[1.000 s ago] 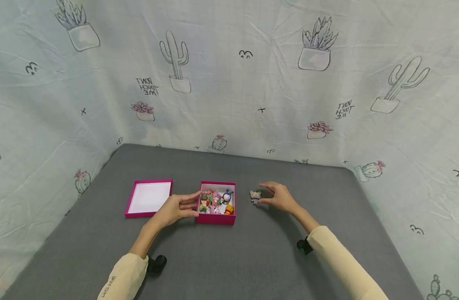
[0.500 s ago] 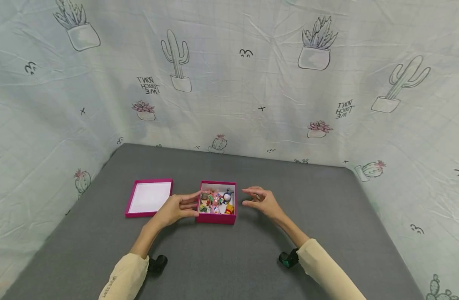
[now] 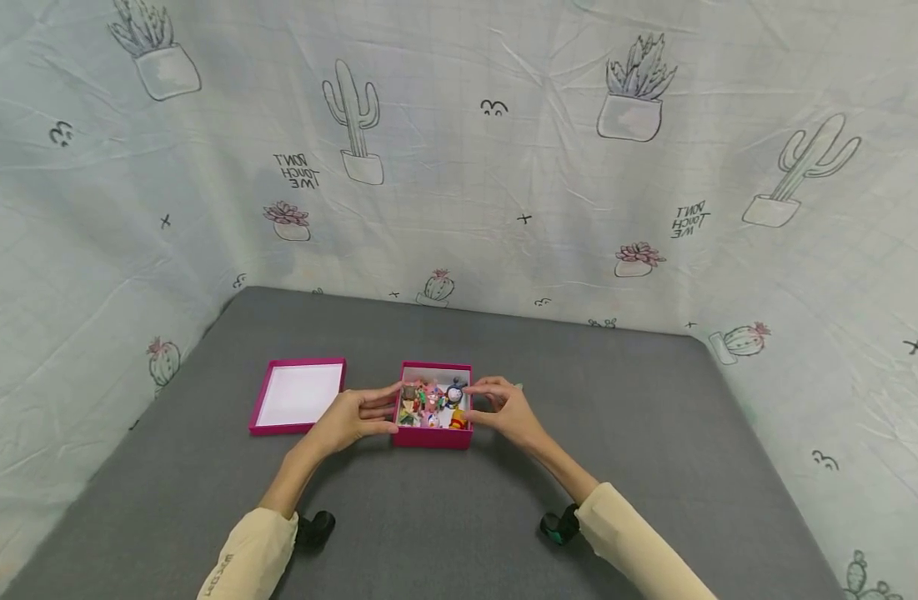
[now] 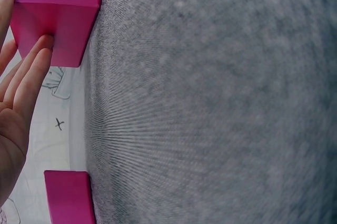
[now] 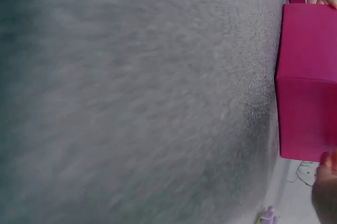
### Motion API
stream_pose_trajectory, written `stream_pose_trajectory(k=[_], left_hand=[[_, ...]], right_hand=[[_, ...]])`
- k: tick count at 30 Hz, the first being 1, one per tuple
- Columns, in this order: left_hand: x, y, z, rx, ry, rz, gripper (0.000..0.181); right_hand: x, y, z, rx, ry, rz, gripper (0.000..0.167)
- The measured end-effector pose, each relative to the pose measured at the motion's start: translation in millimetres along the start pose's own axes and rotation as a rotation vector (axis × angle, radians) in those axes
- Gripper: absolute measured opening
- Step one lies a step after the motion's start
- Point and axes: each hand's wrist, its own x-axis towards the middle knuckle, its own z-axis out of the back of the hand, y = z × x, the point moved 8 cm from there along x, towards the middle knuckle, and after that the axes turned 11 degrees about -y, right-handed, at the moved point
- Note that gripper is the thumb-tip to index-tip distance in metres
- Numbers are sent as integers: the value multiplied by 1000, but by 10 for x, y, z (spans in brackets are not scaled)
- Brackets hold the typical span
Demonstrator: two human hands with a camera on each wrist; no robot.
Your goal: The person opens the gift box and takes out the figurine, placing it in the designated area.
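An uncovered magenta box (image 3: 432, 438) holds several small toy figurines (image 3: 430, 398), among them a dark blue one (image 3: 454, 395) and a yellow and red one (image 3: 458, 420). My left hand (image 3: 346, 421) touches the box's left side, its fingers nearly straight against the wall (image 4: 67, 31). At the opposite side is my right hand (image 3: 509, 414), with fingertips at the right rim and wall. Neither hand holds a figurine. Behind the right hand, one loose figurine is mostly hidden; a purple part of this figurine (image 5: 268, 216) shows in the right wrist view.
The box's magenta lid (image 3: 301, 397) lies to the left, its white inside facing up. Grey cloth covers the table (image 3: 421, 517). A white curtain (image 3: 459, 167) with cactus drawings hangs behind and at both sides.
My right hand has moved left from beside the loose figurine to the box's right side. The left hand, box and lid have stayed in place.
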Motion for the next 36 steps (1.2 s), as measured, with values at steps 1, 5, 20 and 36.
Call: stream_pose_trajectory(k=[1, 5, 20, 36], left_hand=[[0, -5, 5, 1, -2, -6, 67], [-6, -21, 9, -3, 2, -12, 68], [17, -50, -6, -1, 7, 6, 65], [14, -63, -13, -17, 2, 21, 65]], right_hand=[[29, 1, -7, 19, -4, 22, 39], [161, -101, -3, 141, -15, 78, 43], [629, -198, -105, 147, 403, 53, 37], [887, -70, -529, -310, 606, 196, 30]])
